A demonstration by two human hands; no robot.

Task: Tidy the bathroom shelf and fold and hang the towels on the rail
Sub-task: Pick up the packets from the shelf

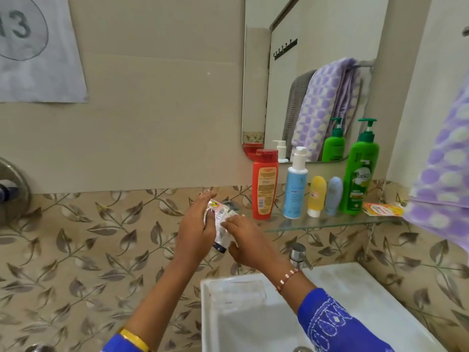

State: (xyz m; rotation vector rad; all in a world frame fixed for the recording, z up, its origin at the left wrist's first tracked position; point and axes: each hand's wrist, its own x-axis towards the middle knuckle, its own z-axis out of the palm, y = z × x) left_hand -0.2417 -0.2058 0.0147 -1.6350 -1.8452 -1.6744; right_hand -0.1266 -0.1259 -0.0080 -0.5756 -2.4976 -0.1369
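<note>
Holding item: white tube (220,224) with dark cap at its lower end, tilted, just left of the glass shelf (317,223) end and above the white sink (368,295). Left hand (195,224) curled round the tube from the left; right hand (243,240) pinching its right side. Shelf stock, upright, left to right: red bottle (264,184), blue-and-white pump bottle (295,184), yellow tube (316,196), grey-blue tube (333,196), green pump bottle (360,171); orange packet (383,209) lying flat at the right end. Purple dotted towel (441,179) hanging at right edge, overlapping the shelf end. Mirror (317,80) behind shelf; chrome tap (298,256) below it
</note>
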